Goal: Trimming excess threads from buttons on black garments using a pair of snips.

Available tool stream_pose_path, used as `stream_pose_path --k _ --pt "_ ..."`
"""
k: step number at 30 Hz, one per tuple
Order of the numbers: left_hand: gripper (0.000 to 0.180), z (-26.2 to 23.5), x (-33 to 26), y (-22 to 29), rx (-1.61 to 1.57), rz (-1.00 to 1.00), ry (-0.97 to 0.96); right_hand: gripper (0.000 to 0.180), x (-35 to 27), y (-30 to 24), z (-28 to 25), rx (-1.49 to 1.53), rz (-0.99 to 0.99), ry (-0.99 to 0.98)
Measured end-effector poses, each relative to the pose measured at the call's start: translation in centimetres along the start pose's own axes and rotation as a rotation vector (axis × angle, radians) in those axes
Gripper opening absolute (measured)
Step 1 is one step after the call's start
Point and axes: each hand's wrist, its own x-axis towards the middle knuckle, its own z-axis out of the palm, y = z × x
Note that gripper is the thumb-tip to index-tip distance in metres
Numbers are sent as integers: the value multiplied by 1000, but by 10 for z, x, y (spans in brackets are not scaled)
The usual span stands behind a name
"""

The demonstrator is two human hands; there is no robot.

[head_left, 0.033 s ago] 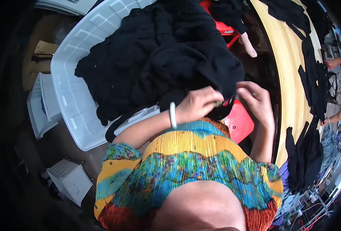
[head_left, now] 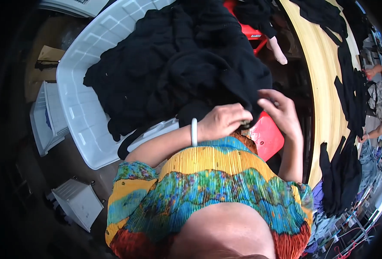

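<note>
A garment workshop: black clothes [head_left: 178, 64] heaped in a white plastic bin [head_left: 76, 108], more laid along a long wooden table [head_left: 324, 86].

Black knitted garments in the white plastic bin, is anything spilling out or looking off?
Yes. The heap of black knitted garments overflows the white plastic bin; a sleeve-like piece hangs over its near rim. Both hands grip the heap's edge.

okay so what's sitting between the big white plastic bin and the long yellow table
In the head view, a heap of black garments spills from the white bin toward the yellow table, with a red stool underneath.
</note>
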Motion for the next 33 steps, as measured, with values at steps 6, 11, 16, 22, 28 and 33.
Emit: stream_pose_path --k 6,11,16,22,28,33 --pt "24 13 -9 -9 144 164 -138 58 39 39 46 -157 -12 -235" --pt "31 1 -13 -8 -102 -79 -84 41 35 67 45 212 268 -480" --pt "32 8 -24 -7 139 204 -201 82 37 39 61 -181 178 -441" --pt "41 4 -20 -2 -19 -28 -99 25 18 49 49 311 310 -550" --pt "67 -1 -33 -74 717 -239 279 13 -4 -45 -2 301 26 -350" --pt "69 -34 -14 -76 429 -134 773 14 -16 -79 -23 290 -136 -281"
